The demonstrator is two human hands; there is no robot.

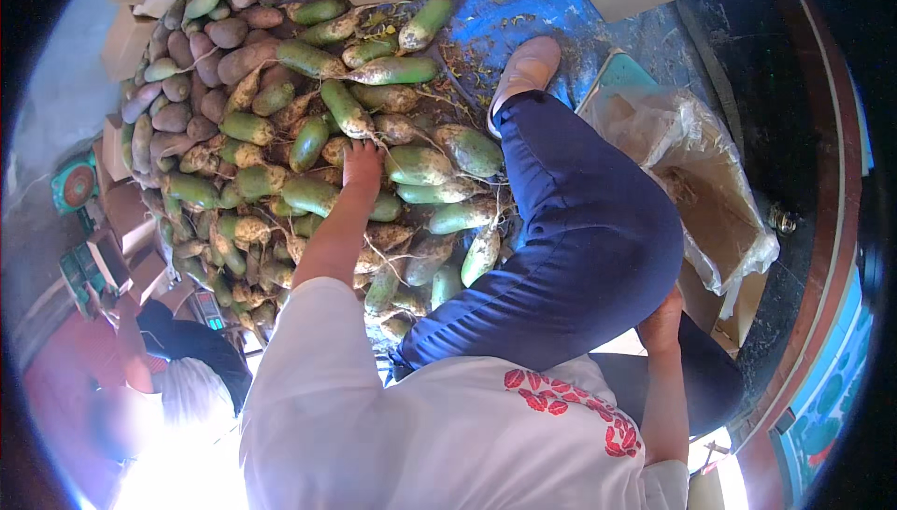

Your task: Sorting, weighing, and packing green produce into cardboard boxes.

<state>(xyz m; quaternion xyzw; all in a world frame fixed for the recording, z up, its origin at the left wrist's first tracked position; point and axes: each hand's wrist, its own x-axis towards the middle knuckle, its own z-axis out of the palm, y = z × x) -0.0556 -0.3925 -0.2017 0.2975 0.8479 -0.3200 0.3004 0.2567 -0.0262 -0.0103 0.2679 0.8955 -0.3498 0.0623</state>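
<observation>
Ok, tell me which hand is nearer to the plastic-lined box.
Right hand, by the bent leg near the box; left hand is across that leg, among the radishes.

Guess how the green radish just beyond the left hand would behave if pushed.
The green radish likely feels stiff, as its plump body lies straight. Its rounded sides suggest rolling, though neighbouring radishes crowd it and might stop it.

A person's left arm (329, 237) extends forward, left hand (363, 164) palm down; the right hand (662, 323) sits partly hidden beside a bent leg (607, 239).
</observation>
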